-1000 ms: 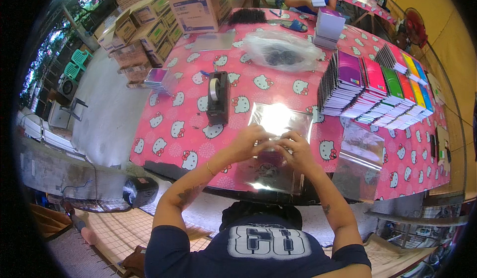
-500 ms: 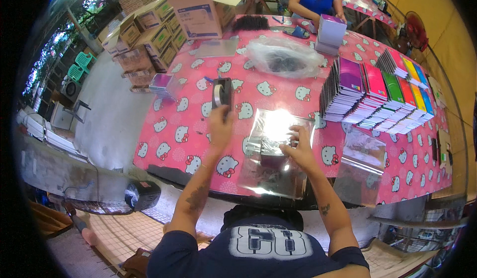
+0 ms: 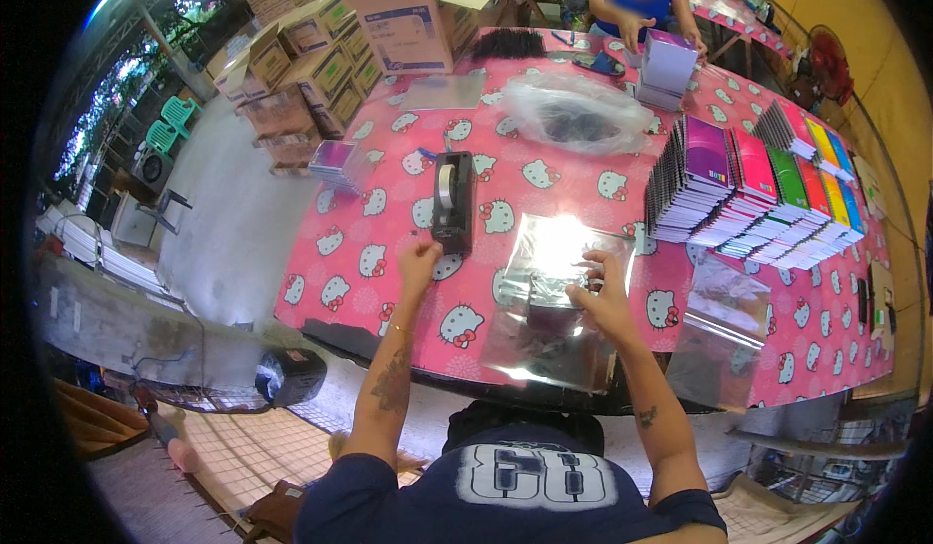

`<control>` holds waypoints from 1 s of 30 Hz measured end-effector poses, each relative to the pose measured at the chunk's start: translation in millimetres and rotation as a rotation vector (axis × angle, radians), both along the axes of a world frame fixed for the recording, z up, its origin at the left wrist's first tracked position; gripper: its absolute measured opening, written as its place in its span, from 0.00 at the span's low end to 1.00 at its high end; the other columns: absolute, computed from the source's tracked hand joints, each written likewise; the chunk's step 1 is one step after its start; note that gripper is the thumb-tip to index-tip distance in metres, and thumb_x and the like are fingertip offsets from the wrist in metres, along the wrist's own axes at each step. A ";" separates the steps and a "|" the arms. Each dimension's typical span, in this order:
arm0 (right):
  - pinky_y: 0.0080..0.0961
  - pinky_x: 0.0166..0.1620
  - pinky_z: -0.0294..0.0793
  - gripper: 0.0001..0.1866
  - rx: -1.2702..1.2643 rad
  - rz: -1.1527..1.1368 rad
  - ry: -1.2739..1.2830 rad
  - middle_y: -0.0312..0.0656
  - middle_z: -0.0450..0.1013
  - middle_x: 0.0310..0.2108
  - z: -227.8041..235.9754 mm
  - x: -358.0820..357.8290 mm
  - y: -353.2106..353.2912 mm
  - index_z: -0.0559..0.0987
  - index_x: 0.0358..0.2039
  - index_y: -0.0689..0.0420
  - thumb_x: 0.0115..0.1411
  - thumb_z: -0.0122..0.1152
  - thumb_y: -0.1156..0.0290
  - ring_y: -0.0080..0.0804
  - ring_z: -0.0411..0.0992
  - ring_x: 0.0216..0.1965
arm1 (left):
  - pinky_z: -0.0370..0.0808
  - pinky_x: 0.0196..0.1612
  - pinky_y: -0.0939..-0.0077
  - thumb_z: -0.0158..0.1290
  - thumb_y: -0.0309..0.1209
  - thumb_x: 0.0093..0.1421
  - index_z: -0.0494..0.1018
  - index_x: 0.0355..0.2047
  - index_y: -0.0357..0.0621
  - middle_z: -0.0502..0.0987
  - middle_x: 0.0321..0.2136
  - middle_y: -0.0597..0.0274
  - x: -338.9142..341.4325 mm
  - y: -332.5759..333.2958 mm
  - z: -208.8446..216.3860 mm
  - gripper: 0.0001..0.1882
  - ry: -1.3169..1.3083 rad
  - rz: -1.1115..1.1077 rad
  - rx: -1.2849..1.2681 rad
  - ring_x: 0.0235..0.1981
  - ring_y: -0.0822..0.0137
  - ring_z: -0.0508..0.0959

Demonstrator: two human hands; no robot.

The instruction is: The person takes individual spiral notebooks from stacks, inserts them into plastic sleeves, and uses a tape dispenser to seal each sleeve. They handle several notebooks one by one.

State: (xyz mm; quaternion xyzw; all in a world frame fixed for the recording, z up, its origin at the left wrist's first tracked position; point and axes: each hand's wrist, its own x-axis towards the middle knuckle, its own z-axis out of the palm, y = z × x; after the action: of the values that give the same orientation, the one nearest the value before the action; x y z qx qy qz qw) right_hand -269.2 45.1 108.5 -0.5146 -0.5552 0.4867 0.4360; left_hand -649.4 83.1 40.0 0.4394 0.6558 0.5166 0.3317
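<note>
A black tape dispenser (image 3: 463,215) with a pale roll stands upright on the pink patterned tablecloth. Just left of its near end is my left hand (image 3: 418,264), with thumb and fingers pinched together; anything between them is too small to make out. To the right lies a sheet of clear plastic film (image 3: 515,345), glaring with reflected light. A dark, block-shaped item (image 3: 550,316) rests on or inside it. My right hand (image 3: 607,296) is at the right side of this item, its curled fingers and thumb holding the film against it.
Stacked spiral notebooks (image 3: 753,194) in several colours stand at right, beside more clear film (image 3: 724,320). Beyond are a filled plastic bag (image 3: 578,116), a cardboard box (image 3: 398,24) and black coils (image 3: 508,44). A small clear-wrapped stack (image 3: 335,163) sits by the left edge. A co-worker (image 3: 637,4) handles a notebook stack (image 3: 669,68).
My left hand has drawn back from the dispenser's near end, toward me and to the left. My right hand stays at the dark item. The co-worker's hand has lifted. The whole view has shifted slightly.
</note>
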 end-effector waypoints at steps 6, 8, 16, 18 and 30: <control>0.32 0.49 0.73 0.31 0.105 -0.065 -0.087 0.44 0.61 0.49 10.1 0.3 -2.2 0.71 0.54 0.54 0.49 0.72 0.69 0.36 0.66 0.46 | 0.77 0.36 0.57 0.58 0.33 0.58 0.81 0.30 0.42 0.83 0.30 0.51 65.9 7.9 137.1 0.08 0.796 -0.470 -0.028 0.32 0.52 0.83; 0.32 0.49 0.73 0.32 0.081 -0.058 -0.084 0.44 0.61 0.50 16.4 -3.3 -6.8 0.71 0.55 0.54 0.49 0.72 0.70 0.36 0.67 0.47 | 0.76 0.36 0.57 0.59 0.37 0.58 0.80 0.29 0.42 0.82 0.29 0.52 113.3 9.5 167.7 0.10 0.752 -0.891 0.161 0.32 0.51 0.82; 0.30 0.47 0.72 0.39 0.050 -0.065 -0.020 0.42 0.59 0.48 9.8 9.6 -5.0 0.64 0.59 0.57 0.49 0.74 0.68 0.31 0.62 0.45 | 0.74 0.36 0.65 0.64 0.48 0.57 0.77 0.33 0.42 0.79 0.26 0.59 220.2 105.5 157.1 0.20 1.240 -1.629 -0.143 0.30 0.59 0.79; 0.32 0.50 0.72 0.36 0.048 -0.046 -0.013 0.44 0.60 0.50 13.8 -8.2 -8.1 0.68 0.58 0.55 0.49 0.73 0.69 0.35 0.65 0.47 | 0.72 0.35 0.73 0.59 0.50 0.63 0.75 0.35 0.40 0.79 0.29 0.66 172.2 126.7 93.7 0.22 0.598 -1.722 -0.484 0.35 0.72 0.77; 0.33 0.52 0.72 0.23 -0.063 -0.345 0.489 0.43 0.66 0.45 -16.3 -1.0 -43.6 0.69 0.57 0.59 0.61 0.61 0.71 0.34 0.70 0.45 | 0.73 0.49 0.55 0.63 0.49 0.54 0.71 0.47 0.32 0.77 0.41 0.43 212.1 -42.0 142.3 0.32 1.287 -0.694 0.609 0.46 0.49 0.78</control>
State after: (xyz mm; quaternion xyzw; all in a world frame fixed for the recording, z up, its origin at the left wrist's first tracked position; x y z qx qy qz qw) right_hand -270.2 1.5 92.2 -0.4821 -0.3226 0.5319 0.6169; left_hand -437.3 41.1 182.4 0.9026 0.3742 0.1849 -0.1055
